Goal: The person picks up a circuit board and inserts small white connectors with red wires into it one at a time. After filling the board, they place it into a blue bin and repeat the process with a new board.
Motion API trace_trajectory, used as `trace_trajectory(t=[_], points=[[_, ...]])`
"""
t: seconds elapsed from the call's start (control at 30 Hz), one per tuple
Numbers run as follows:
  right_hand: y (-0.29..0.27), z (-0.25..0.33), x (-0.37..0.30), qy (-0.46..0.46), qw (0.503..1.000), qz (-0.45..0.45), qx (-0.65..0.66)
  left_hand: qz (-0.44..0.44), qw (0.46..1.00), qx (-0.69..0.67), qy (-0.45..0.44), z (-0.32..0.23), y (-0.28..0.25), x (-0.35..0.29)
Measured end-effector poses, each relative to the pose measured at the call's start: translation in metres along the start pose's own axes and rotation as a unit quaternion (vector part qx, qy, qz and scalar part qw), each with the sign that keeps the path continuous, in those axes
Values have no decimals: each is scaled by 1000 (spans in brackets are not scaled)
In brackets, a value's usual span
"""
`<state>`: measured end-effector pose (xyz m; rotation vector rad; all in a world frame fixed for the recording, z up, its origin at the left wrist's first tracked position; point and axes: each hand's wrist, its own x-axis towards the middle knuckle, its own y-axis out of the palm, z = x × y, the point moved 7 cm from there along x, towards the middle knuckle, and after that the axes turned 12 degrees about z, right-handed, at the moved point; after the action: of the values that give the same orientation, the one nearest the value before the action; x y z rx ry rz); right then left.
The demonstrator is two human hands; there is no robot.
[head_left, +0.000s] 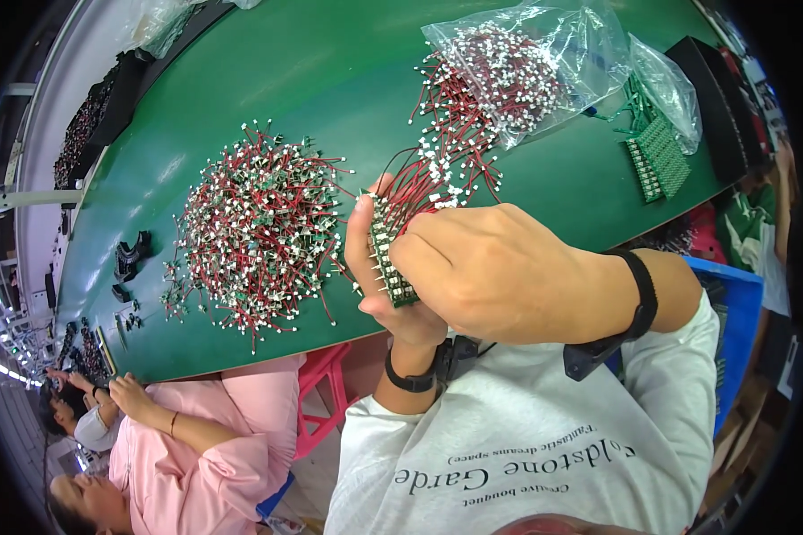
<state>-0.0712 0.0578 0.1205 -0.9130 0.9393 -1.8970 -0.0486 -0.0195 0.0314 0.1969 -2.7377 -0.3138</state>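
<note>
My left hand is closed round a narrow green circuit board panel, with its thumb and fingers along the panel's edges. The panel carries rows of small metal parts, and thin pins stick out along its left edge. Red wires with white connectors fan out from beyond the panel. My right hand is curled over the panel's right side, its knuckles up. Its fingertips are hidden, so whatever they pinch does not show. Both wrists wear black straps.
On the green table, a heap of wired small boards lies left of my hands. Beyond them, a clear plastic bag partly covers more red wires. Green panels lie at right. A person in pink sits at left.
</note>
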Motion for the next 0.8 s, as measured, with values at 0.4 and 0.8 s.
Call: trace_trajectory(t=[0.4,0.8], points=[[-1,-7,-2,28,993,-40,-111,-21,999,-7,-42,10,-5,-4],[-17,-63,-15,89,983,-97,127,-141,983,-119,7,2,-47,6]])
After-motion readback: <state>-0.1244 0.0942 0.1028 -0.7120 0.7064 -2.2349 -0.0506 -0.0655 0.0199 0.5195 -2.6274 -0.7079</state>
